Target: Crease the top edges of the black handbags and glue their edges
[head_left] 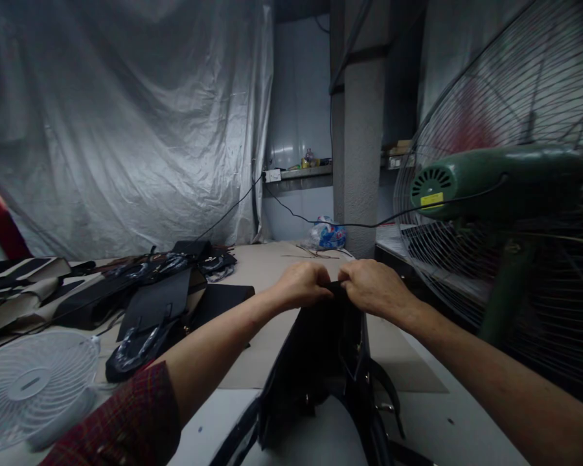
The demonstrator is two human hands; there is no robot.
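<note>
A black handbag (315,343) stands on the table in front of me, with its straps and metal fittings toward me. My left hand (304,283) pinches the bag's far upper edge from the left. Close beside it, my right hand (374,288) grips the same edge from the right, fingers curled over it. Only a small gap separates the two hands. A dark strap (388,391) with a metal buckle hangs at the bag's right side. The inside of the bag is too dark to make out.
Several black and beige bags (150,298) lie heaped on the left. A white fan (34,385) is at the near left; a large green-motored fan (466,181) stands close on the right. A blue-and-white plastic bag (328,234) rests at the table's far end. A black cable (359,225) runs across.
</note>
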